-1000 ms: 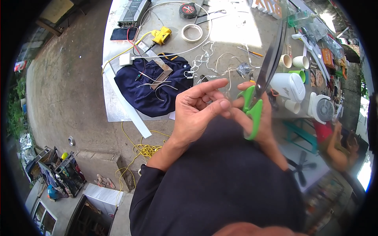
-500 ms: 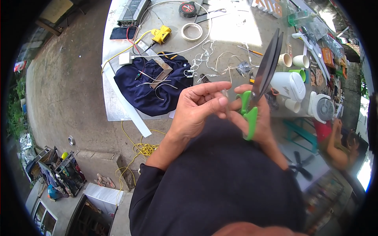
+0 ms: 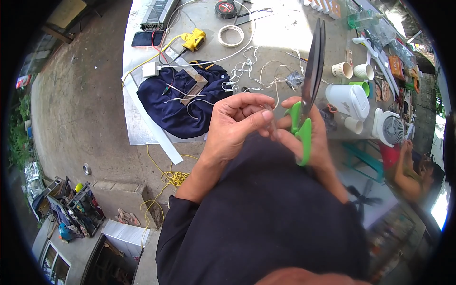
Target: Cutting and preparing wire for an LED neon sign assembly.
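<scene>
Gripping green-handled scissors [image 3: 309, 90] in the right hand [image 3: 319, 148], with blades nearly together. Pinching a thin translucent piece [image 3: 269, 109], partly hidden, in the left hand [image 3: 235, 126], just left of the scissors. Well left of the scissors, dark blue cloth [image 3: 173, 119]; to their right, a white container [image 3: 344, 100] and a small fan [image 3: 391, 131].

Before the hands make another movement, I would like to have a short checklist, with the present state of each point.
1. Scissors held in the right hand: ok.
2. Blades pointing away from the left hand: ok, they point up toward the table's far side.
3. Blades fully closed: not ok, a narrow gap shows at the tips.
4. Small clear piece pinched at the left fingertips: ok.
5. Clear piece separate from the pale cord behind: cannot tell, fingers hide part of it.
</scene>
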Action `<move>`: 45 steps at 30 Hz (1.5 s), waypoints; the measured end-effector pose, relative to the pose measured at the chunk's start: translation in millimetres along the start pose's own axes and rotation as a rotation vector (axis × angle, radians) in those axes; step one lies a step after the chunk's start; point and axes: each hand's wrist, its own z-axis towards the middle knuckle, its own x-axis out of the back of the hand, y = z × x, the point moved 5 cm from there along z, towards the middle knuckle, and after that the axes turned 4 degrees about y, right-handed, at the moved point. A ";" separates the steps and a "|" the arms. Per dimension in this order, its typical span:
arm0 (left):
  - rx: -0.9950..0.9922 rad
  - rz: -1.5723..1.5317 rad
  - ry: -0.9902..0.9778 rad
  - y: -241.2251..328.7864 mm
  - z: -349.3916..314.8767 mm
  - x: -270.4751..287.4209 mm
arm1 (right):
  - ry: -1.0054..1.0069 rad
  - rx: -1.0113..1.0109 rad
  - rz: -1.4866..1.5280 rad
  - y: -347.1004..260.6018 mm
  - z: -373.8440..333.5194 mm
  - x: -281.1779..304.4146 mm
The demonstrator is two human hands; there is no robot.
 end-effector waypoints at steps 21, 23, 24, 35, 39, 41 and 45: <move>-0.264 0.137 0.149 30.2 6.3 16.1 | 0.062 0.076 -0.080 6.1 11.3 6.5; -0.267 0.134 0.144 32.2 6.0 15.6 | 0.051 0.065 -0.057 4.7 11.0 6.6; -0.277 0.154 0.148 33.1 5.7 14.9 | 0.044 0.056 -0.056 4.5 11.3 6.4; -0.329 0.039 0.157 19.6 16.2 6.9 | 0.104 0.045 -0.015 7.3 22.8 10.1; -0.427 -0.032 0.099 20.5 23.9 3.4 | 0.087 0.052 0.044 9.9 25.7 11.3; -0.490 -0.017 0.134 23.3 23.7 6.1 | 0.073 0.017 0.069 15.3 26.3 15.6; -0.500 0.122 0.179 29.3 20.7 17.8 | -0.008 -0.079 0.102 29.3 21.8 37.3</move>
